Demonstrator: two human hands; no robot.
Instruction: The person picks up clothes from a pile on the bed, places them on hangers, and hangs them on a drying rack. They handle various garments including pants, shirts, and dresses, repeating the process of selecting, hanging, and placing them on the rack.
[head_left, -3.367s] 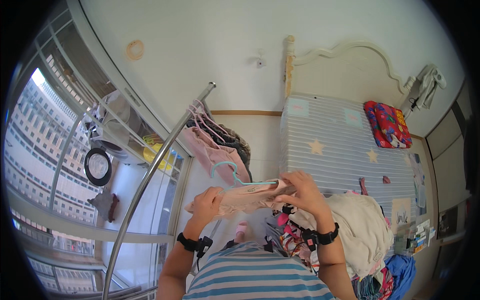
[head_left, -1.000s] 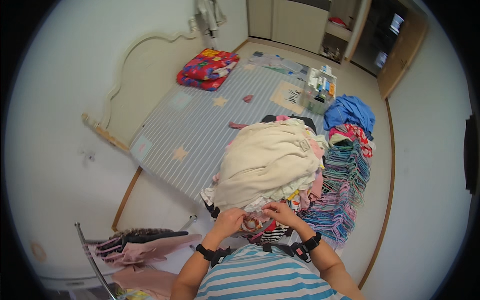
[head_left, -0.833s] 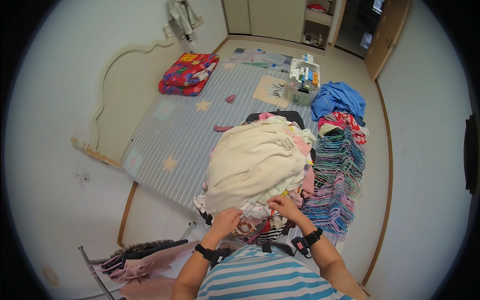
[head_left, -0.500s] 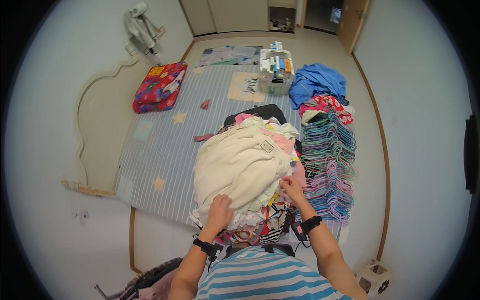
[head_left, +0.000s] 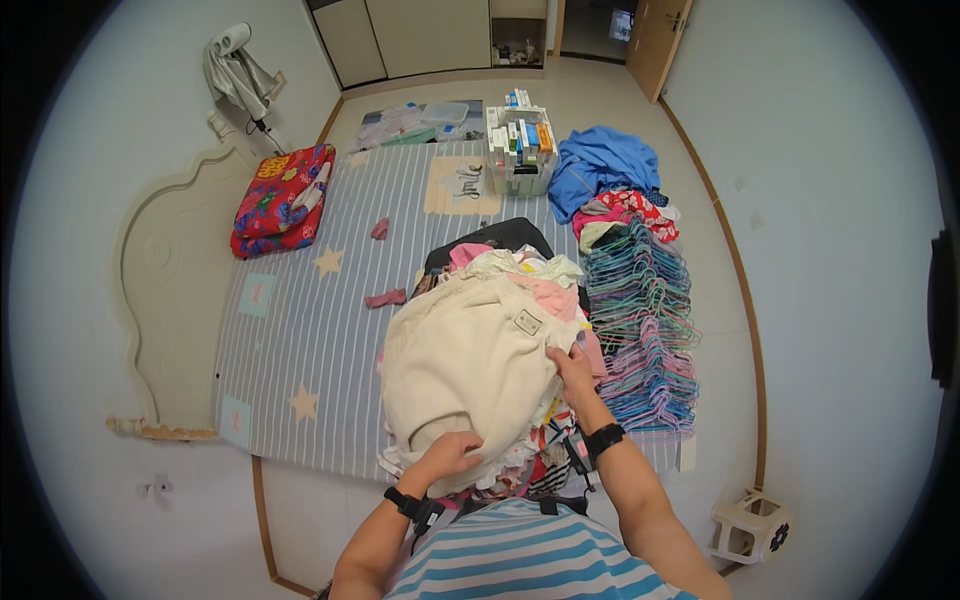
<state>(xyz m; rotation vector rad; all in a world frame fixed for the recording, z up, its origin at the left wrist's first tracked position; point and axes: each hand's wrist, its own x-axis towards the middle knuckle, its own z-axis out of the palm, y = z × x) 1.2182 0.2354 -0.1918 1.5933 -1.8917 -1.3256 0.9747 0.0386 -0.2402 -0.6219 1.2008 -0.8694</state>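
Gripping the cream-coloured, soft cloth garment (head_left: 465,350) at its right edge, our right hand (head_left: 573,372) has its thumb and fingers drawn narrowly together on the fabric. Our left hand (head_left: 450,458) touches the garment near its lower edge, beside a fold; its fingers are slightly bent, and we cannot tell whether they pinch cloth. The garment lies spread on top of a mixed heap of pink, white and patterned clothes (head_left: 550,293), on the bed with a grey-blue, white-striped cover (head_left: 340,350). We note a small rectangular patch (head_left: 528,321) near its upper right. Right of the heap we record a long row of thin blue, green and pink hangers (head_left: 643,370); beyond them, a crumpled blue cloth (head_left: 605,170). Left of this cloth stands a clear plastic box (head_left: 518,186) packed with small cartons.
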